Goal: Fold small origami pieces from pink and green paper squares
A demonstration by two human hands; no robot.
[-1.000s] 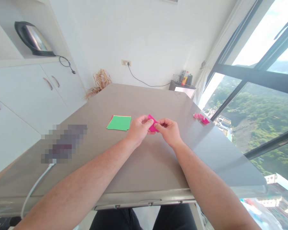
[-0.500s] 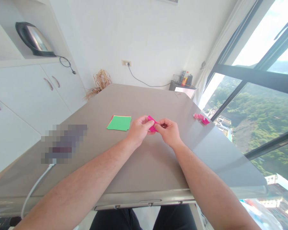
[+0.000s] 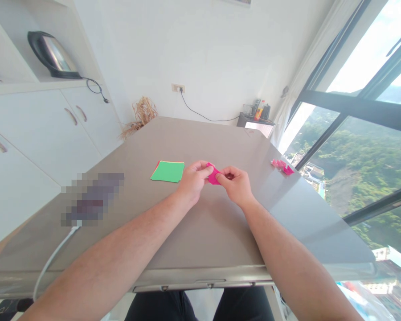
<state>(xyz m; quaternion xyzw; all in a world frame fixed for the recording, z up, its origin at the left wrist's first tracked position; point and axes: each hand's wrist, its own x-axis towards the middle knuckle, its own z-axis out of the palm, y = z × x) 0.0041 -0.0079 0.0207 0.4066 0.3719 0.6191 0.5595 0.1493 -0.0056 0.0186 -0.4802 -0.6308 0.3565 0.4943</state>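
A small folded piece of bright pink paper (image 3: 213, 174) is held between my hands, above the middle of the table. My left hand (image 3: 194, 178) pinches its left side with thumb and fingers. On its right edge my right hand (image 3: 234, 182) is closed, thumb against the bent forefinger. The fingers cover part of the paper, so its full folded shape is hidden. Just left of my left hand lies a stack of square coloured paper (image 3: 168, 171), green on top with red and yellow edges showing beneath.
Several pink folded paper pieces (image 3: 282, 166) lie near the table's (image 3: 200, 236) right edge, beside the window. A blurred-out dark object (image 3: 93, 198) with a white cable (image 3: 51, 256) rests at the left. Dried stalks (image 3: 142, 113) and a small cabinet (image 3: 256, 122) with bottles stand beyond the far edge.
More of the pink paper shows between my hands, and its outline looks wider and more angular. Both hands keep hold of it. The whole view has shifted slightly.
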